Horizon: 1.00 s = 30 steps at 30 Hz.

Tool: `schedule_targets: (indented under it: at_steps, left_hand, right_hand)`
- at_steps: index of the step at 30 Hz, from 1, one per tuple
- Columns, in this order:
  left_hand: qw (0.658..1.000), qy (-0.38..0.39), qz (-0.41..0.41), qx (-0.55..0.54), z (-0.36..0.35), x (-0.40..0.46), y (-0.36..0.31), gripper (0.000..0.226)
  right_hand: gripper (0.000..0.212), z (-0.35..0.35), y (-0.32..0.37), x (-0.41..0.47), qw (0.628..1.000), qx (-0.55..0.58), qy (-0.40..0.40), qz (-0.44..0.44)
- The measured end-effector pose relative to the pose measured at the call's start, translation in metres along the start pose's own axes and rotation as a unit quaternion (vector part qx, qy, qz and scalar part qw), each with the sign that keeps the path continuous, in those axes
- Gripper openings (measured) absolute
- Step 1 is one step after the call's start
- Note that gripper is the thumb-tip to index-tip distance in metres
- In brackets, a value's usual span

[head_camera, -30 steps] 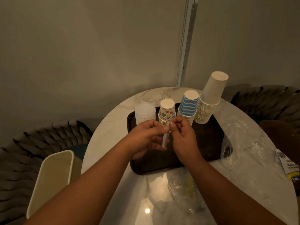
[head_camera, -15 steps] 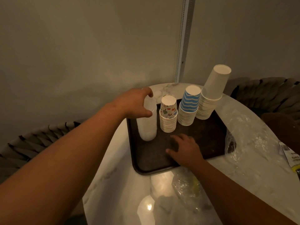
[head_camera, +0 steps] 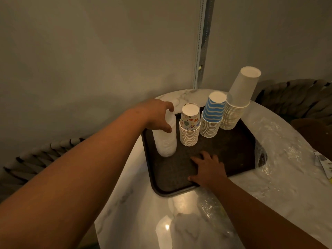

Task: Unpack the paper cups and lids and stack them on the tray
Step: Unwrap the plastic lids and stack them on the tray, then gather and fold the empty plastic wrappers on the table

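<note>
Gripped near its top by the left hand (head_camera: 158, 115), the lid stack (head_camera: 165, 141) is held with the thumb on its near side and the fingers curled over the far side; the stack stands at the tray's far-left corner and leans slightly. A flat, loose grip is shown by the right hand (head_camera: 206, 168), which is laid palm down on the tray (head_camera: 233, 150) near its front edge, fingers spread and nothing held. Three upside-down cup stacks are set in a row along the tray's back edge: the patterned cups (head_camera: 189, 130) just right of the lids, the blue striped cups (head_camera: 212, 116) next, and the white cups (head_camera: 237, 101) at the tray's far-right corner, the tallest of the three and tilted to the right. The tray is borne by a marble worktop (head_camera: 143, 212). Clear plastic wrap (head_camera: 280, 155) is spread on the worktop to the right of the tray, touching its right edge, and more wrap (head_camera: 210, 209) lies just in front of the tray, under the right forearm.
</note>
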<state>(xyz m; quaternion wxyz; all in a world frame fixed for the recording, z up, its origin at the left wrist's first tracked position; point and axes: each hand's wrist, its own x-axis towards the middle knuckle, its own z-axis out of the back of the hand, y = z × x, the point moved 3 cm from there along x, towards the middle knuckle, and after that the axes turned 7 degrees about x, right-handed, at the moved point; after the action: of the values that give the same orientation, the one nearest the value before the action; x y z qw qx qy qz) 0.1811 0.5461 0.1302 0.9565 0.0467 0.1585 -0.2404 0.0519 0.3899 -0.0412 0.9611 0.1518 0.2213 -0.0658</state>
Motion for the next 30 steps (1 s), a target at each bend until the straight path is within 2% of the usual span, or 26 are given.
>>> schedule_targets:
  at_steps: [7,10,17,20,24,30]
  left_hand:
    - [1.000,-0.002,-0.007,-0.002,0.000,-0.003,0.003,0.078]
    - [1.000,-0.003,-0.007,-0.011,0.005,-0.012,0.003,0.082]
    - [0.985,-0.143,-0.046,-0.079,0.027,-0.066,-0.043,0.070]
    - [0.976,-0.173,-0.066,-0.117,0.012,-0.094,-0.078,0.062]
    - [0.975,-0.151,-0.034,-0.157,-0.029,-0.126,-0.118,0.054]
    - [0.982,-0.054,0.038,-0.176,-0.114,-0.171,-0.206,0.050]
  right_hand:
    - [0.077,0.003,0.003,-0.002,1.000,0.007,-0.008,-0.006]
    - [0.071,0.011,0.003,-0.013,0.998,0.038,-0.042,0.007]
    - [0.056,0.040,-0.022,-0.045,0.983,0.121,-0.107,0.082]
    - [0.048,0.053,-0.044,-0.062,0.977,0.137,-0.122,0.110]
    - [0.038,0.061,-0.087,-0.087,0.963,0.175,-0.140,0.151]
    - [0.034,0.051,-0.182,-0.136,0.963,0.185,-0.117,0.157]
